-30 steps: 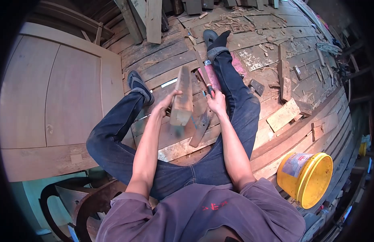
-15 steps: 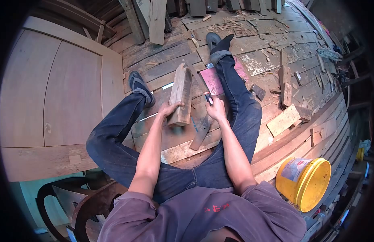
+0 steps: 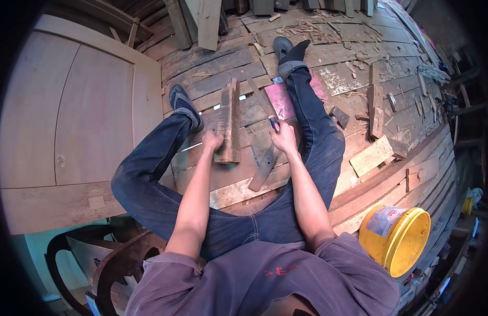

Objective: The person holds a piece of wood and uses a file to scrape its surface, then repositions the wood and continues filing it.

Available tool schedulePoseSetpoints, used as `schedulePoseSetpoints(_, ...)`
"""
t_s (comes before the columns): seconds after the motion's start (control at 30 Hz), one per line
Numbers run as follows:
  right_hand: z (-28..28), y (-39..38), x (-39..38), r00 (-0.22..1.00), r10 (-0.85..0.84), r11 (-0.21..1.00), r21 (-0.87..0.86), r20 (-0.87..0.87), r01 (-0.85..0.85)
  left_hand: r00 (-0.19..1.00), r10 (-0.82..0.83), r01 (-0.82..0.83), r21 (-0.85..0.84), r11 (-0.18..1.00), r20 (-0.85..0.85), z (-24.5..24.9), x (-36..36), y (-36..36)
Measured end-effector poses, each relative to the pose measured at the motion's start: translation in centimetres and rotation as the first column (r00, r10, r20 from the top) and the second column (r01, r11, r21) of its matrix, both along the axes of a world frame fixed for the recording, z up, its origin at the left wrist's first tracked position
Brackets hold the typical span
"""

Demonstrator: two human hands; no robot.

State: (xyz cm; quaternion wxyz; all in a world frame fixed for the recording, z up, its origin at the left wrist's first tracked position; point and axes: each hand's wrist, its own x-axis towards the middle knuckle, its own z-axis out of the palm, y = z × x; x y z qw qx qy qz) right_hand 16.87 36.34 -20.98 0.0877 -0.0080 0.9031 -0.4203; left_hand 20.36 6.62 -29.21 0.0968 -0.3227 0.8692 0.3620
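Note:
My left hand (image 3: 212, 141) is closed at the left edge of a thick wooden block (image 3: 230, 121), which stands lengthwise between my legs. Its fingertips are hidden. My right hand (image 3: 283, 138) is wrapped round a black handle with a reddish end (image 3: 274, 124); the rest of that tool cannot be made out. A long narrow strip (image 3: 260, 97) runs up and left from near this hand. Just below lies a flat grey-brown piece (image 3: 264, 169) on the floorboards.
A large wooden panel (image 3: 94, 105) is at the left. On the right stand a yellow bucket (image 3: 394, 237) and several offcuts, one a pale board (image 3: 371, 156). A pink sheet (image 3: 280, 101) lies under my leg. Wood scraps (image 3: 317, 32) litter the far floor.
The wooden block has turned under my left hand, showing a darker, rougher face. My left hand has shifted slightly left and lower on its side. My right hand keeps the black handle.

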Motion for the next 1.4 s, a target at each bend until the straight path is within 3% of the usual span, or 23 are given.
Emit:
schedulePoseSetpoints(0.03, -0.1, -0.1, 0.0, 1.0, 0.007, 1.0, -0.003, -0.008, -0.007, 0.999, -0.012, 0.006, 0.138, 0.99, 0.042, 2.7, 0.0, 0.9)
schedulePoseSetpoints(0.17, 0.3, -0.3, 0.2, 0.999, 0.044, 0.999, 0.001, -0.004, -0.044, 0.961, -0.207, 0.219, -0.045, 0.975, 0.181, 4.6, 1.0, 3.8)
schedulePoseSetpoints(0.27, 0.6, -0.4, 0.4, 0.999, 0.033, 0.999, 0.005, 0.005, -0.033, 0.987, -0.159, 0.155, 0.114, 0.981, 0.023, 1.3, 1.9, 5.3)
schedulePoseSetpoints(0.4, 0.0, -0.4, 0.4, 0.999, 0.029, 0.999, 0.022, 0.026, -0.03, 0.982, -0.141, 0.156, -0.115, 0.981, 0.125, 4.4, 2.6, 6.9)
schedulePoseSetpoints(0.43, -0.1, -0.4, 0.3, 0.999, 0.036, 0.999, 0.029, 0.02, -0.036, 0.978, -0.183, 0.187, -0.029, 0.982, 0.1, 4.0, 2.7, 6.6)
schedulePoseSetpoints(0.53, -0.4, -0.5, 0.2, 0.999, 0.049, 0.998, 0.031, 0.002, -0.049, 0.985, -0.136, 0.141, -0.05, 0.989, 0.105, 2.9, 2.4, 6.3)
schedulePoseSetpoints(0.63, -0.4, -0.5, 0.3, 0.999, 0.043, 0.999, 0.008, -0.018, -0.043, 0.979, -0.201, 0.202, 0.037, 0.979, -0.031, 2.0, 2.5, 4.4)
schedulePoseSetpoints(0.73, -0.1, -0.8, 0.5, 0.998, 0.05, 0.998, -0.026, -0.028, -0.051, 0.908, -0.416, 0.418, -0.041, 0.907, 0.054, 2.9, 1.4, 2.8)
schedulePoseSetpoints(0.9, -0.1, -0.4, 0.7, 0.997, 0.076, 0.997, 0.008, -0.001, -0.076, 0.818, -0.51, 0.558, -0.152, 0.816, 0.266, 5.7, -0.5, 4.1)
schedulePoseSetpoints(1.0, -0.4, -0.5, 0.9, 0.996, 0.088, 0.996, 0.024, 0.002, -0.088, 0.878, -0.451, 0.474, -0.425, 0.771, 0.16, 4.2, 0.9, 5.1)
schedulePoseSetpoints(1.1, -0.7, -0.8, 1.1, 0.995, 0.1, 0.995, 0.021, 0.016, -0.1, 0.898, -0.434, 0.407, -0.512, 0.756, 0.073, 3.8, 1.7, 5.7)
schedulePoseSetpoints(1.23, -0.2, -0.5, 2.4, 0.977, 0.185, 0.974, 0.111, 0.106, -0.196, 0.939, -0.333, 0.338, -0.383, 0.86, 0.082, 5.5, 1.1, 6.4)
schedulePoseSetpoints(1.33, -0.4, 0.7, 4.0, 0.96, 0.271, 0.949, 0.145, 0.073, -0.279, 0.935, -0.317, 0.351, -0.31, 0.883, 0.156, 6.6, 0.7, 6.5)
schedulePoseSetpoints(1.37, 0.3, 1.2, 4.6, 0.929, 0.276, 0.93, 0.177, 0.246, -0.323, 0.939, -0.318, 0.345, -0.315, 0.884, 0.135, 6.3, 0.9, 6.5)
schedulePoseSetpoints(1.4, 0.2, 1.3, 5.1, 0.916, 0.267, 0.911, 0.233, 0.299, -0.341, 0.941, -0.319, 0.339, -0.323, 0.884, 0.114, 6.1, 1.0, 6.4)
